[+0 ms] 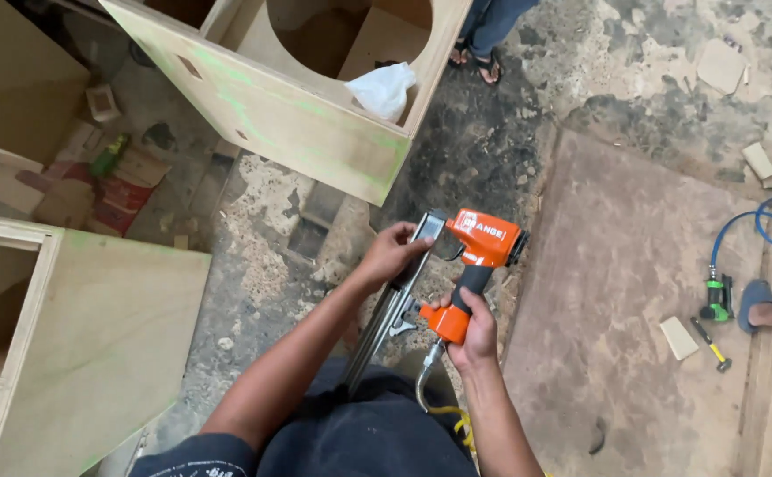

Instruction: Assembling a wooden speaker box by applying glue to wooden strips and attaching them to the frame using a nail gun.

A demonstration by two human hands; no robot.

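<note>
Right hand is clenching the black grip of the orange nail gun, held in front of the body above the dusty floor. Left hand is grasping the top of the gun's long metal magazine, just left of the orange head. Plywood box is sitting ahead, well apart from both hands.

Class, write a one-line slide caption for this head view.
Right hand grips an orange pneumatic nail gun; left hand holds its metal magazine.
</note>
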